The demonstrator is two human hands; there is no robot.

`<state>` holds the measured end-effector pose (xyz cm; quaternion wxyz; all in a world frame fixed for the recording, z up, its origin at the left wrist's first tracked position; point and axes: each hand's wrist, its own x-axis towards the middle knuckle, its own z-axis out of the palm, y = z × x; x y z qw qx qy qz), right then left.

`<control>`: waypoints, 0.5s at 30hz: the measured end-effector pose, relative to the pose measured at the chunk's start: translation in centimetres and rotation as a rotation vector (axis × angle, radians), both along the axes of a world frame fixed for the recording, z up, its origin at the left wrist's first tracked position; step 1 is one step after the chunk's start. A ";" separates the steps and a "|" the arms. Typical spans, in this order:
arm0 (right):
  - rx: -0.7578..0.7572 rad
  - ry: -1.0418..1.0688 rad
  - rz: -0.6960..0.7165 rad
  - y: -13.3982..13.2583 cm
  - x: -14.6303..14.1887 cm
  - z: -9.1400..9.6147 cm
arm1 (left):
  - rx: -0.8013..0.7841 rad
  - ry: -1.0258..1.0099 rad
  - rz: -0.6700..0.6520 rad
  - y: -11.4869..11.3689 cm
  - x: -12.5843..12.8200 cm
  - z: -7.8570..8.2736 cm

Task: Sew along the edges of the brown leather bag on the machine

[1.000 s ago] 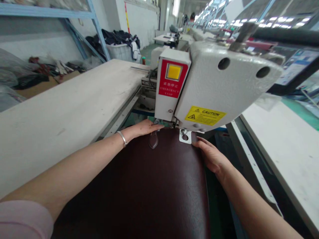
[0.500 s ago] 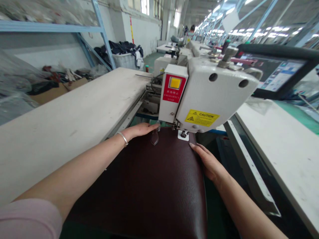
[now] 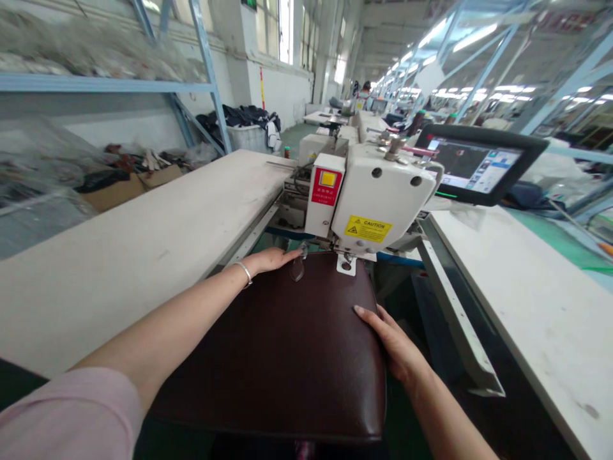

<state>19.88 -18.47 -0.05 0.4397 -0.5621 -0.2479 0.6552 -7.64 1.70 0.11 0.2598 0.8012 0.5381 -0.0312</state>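
A dark brown leather bag (image 3: 287, 345) lies under the head of a white sewing machine (image 3: 378, 191). My left hand (image 3: 272, 260) is at its far left edge, fingertips by a small metal fitting (image 3: 304, 248) above a stitched leather tab (image 3: 297, 269); the fingers' undersides are hidden. The bag's right edge is in my right hand (image 3: 395, 342), thumb on top and the other fingers mostly underneath. A white metal plate (image 3: 346, 264) with a round hole rests on the leather beneath the machine head.
White table tops stand at left (image 3: 158, 236) and right (image 3: 531, 275), with metal rails (image 3: 460, 319) along the gap. A red emergency stop panel (image 3: 327, 185) faces me. Behind the right table is a screen (image 3: 474, 163). Shelving with plastic bags stands left; a person is far back.
My view has shifted, bringing the bag's near edge and more of the screen into sight. My right hand has slid nearer along the bag's edge; my left hand stays by the tab.
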 end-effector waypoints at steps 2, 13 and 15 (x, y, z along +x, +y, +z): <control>0.044 0.000 -0.018 -1.7 0.0 0.0 | 0.016 0.057 -0.019 -1.9 0.0 0.8; -0.109 -0.056 -0.117 -12.9 3.8 -8.5 | -0.030 0.171 -0.231 -11.9 2.4 -2.2; -0.145 -0.255 -0.132 -12.6 4.8 -10.0 | -0.082 0.210 -0.153 -12.3 4.0 -4.3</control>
